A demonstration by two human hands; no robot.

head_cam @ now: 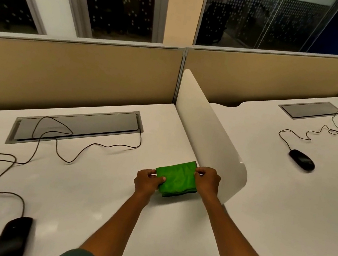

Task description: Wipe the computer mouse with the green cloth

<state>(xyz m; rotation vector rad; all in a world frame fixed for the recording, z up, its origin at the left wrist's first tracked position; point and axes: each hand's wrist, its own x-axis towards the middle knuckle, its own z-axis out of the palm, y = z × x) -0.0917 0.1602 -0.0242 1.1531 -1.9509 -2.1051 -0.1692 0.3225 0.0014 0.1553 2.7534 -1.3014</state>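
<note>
Green cloth pinched at opposite edges by left hand and right hand.

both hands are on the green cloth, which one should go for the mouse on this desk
Left. The black mouse lies at the near left of the desk, on the left hand's side. The right hand sits by the divider and can hold the green cloth.

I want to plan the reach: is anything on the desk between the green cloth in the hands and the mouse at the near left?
Nothing solid. Between the green cloth and the near mouse lies bare desk; only the mouse's cable loops further left.
</note>
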